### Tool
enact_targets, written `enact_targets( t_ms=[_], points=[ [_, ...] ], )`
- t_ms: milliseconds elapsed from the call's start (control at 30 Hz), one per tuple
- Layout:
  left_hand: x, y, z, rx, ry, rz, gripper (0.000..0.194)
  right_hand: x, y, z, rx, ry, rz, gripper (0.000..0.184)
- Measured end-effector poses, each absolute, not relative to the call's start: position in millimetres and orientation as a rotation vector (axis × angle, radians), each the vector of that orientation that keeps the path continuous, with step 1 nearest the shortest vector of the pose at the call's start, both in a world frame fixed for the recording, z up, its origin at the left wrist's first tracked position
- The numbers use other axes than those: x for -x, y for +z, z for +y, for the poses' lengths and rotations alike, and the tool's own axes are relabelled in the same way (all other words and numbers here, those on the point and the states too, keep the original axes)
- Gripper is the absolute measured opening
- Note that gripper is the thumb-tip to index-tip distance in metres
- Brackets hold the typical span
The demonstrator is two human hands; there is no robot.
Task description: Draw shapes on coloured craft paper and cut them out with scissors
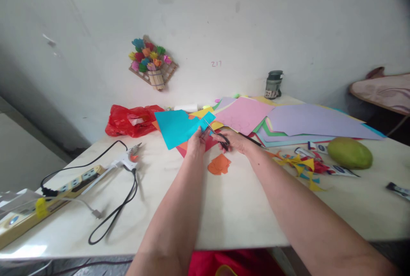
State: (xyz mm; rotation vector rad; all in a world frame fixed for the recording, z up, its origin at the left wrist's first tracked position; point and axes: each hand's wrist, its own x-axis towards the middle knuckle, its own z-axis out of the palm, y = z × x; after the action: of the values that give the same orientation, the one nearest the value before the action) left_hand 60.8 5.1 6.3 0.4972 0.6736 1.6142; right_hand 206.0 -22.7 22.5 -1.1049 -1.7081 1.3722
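Note:
My left hand [197,140] grips a sheet of blue paper [176,128] by its near right part, thumb on top. In my right hand [232,140] is a pair of scissors [224,137] with dark handles, my fingers through the loops. The blades point up and left and meet the blue paper's narrow right end. Just below my hands, orange paper cut-outs [219,164] lie on the white table [179,207]. Orange and red sheets show partly from under the blue one.
Pastel paper sheets [307,118] spread behind and right. At right lie yellow paper scraps [301,165], glue tubes [341,170] and a green fruit [349,153]. A red plastic bag [128,120], glue gun [130,158] and power strip [80,184] sit left. A bottle [273,85] stands at back.

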Motion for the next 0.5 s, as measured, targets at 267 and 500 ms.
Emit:
enact_targets(
  t_ms=[267, 500],
  points=[
    [-62.1, 11.3, 1.9, -0.496, 1.590, 0.717, 0.008, -204.9, 19.4, -20.7, 1.141, 1.361, -1.665, 0.037],
    [-62.5, 11.0, 4.1, -0.474, 1.566, 0.744, 0.011, -205.1, 17.2, -18.7, 1.131, 1.361, -1.663, 0.036]
  ],
)
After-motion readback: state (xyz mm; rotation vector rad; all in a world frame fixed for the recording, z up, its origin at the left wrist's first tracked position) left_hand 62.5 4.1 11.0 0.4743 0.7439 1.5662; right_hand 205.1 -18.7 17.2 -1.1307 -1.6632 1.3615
